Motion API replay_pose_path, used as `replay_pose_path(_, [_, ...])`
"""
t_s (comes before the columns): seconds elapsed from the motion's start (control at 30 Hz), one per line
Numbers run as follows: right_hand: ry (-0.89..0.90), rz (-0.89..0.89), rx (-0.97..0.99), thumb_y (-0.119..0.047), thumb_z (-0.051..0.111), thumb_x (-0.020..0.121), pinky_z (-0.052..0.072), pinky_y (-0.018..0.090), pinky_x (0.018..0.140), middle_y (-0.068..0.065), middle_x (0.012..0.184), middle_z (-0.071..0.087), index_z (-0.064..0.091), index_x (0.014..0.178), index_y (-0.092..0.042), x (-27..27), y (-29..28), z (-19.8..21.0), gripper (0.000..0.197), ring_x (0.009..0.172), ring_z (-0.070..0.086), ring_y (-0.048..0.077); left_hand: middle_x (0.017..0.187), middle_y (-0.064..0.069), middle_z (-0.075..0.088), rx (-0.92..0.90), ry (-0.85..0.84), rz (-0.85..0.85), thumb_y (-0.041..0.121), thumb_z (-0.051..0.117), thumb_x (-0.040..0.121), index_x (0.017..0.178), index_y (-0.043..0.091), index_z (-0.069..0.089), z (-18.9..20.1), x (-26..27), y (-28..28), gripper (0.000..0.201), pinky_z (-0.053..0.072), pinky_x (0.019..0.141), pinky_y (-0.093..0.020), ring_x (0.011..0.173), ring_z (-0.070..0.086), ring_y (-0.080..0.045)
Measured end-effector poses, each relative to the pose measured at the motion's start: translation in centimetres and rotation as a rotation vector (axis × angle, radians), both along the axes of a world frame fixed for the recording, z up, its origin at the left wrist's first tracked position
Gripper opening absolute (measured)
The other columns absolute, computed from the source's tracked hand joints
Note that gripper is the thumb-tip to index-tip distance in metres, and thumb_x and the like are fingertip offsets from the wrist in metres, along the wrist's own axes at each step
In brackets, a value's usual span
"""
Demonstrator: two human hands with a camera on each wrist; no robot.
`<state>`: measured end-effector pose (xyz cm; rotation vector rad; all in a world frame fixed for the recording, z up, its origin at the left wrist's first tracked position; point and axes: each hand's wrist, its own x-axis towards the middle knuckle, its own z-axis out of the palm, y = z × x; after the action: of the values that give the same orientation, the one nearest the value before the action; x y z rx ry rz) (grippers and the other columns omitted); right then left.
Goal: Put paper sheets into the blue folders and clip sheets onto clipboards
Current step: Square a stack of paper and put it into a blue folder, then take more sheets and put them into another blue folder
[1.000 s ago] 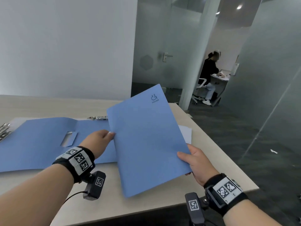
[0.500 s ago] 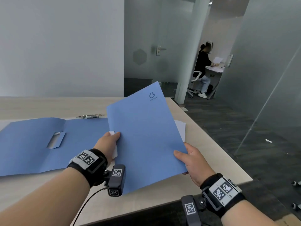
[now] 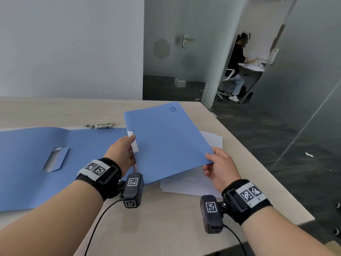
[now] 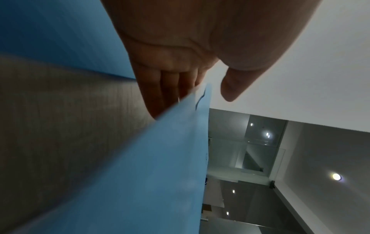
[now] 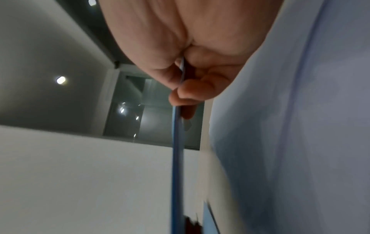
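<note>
Two hands on folder (image 3: 166,145): right hand (image 3: 219,167) pinched its 4 o'clock corner, left hand (image 3: 120,154), flat, propped 9 o'clock; we judged level lowering safest.

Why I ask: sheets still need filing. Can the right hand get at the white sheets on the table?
Probably not yet: the right hand pinches the closed blue folder, held over the white sheets.

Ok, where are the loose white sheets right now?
In the head view the white sheets lie at the right of the table, partly under the closed blue folder pinched by the right hand.
</note>
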<state>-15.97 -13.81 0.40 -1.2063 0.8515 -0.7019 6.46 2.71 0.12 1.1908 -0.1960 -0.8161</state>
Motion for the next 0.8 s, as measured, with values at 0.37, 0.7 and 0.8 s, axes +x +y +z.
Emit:
replay_pose_path(0.37, [0.113, -0.187, 0.026, 0.003, 0.037, 0.094, 0.034, 0.016, 0.035, 0.008, 0.084, 0.061, 0.057, 0.085, -0.02, 15.9, -9.2, -0.3, 0.032, 0.052, 0.047, 0.016, 0.111, -0.021, 0.07, 0.083, 0.065, -0.012, 0.015, 0.055, 0.096, 0.11, 0.001, 0.06, -3.1, 2.2, -0.2, 0.02, 0.056, 0.088, -0.038, 0.1, 0.071, -0.03])
replay_pose_path(0.7, [0.113, -0.104, 0.111, -0.001, 0.04, 0.098, 0.046, 0.026, 0.045, 0.014, 0.077, 0.062, 0.061, 0.09, -0.006, 21.3, -11.4, -1.6, 0.023, 0.056, 0.053, 0.02, 0.102, -0.019, 0.073, 0.076, 0.061, -0.024, 0.013, 0.057, 0.095, 0.098, 0.003, 0.066, -3.6, 2.4, -0.2, 0.014, 0.058, 0.089, -0.039, 0.098, 0.074, -0.03])
replay_pose_path(0.8, [0.084, -0.102, 0.128, -0.004, 0.045, 0.097, 0.047, 0.033, 0.056, 0.017, 0.078, 0.062, 0.061, 0.09, -0.004, 19.2, -10.9, -1.2, 0.018, 0.056, 0.051, 0.023, 0.102, -0.019, 0.073, 0.089, 0.044, -0.022, 0.012, 0.056, 0.095, 0.098, 0.003, 0.065, -3.4, 2.1, -0.2, 0.013, 0.057, 0.089, -0.039, 0.099, 0.073, -0.031])
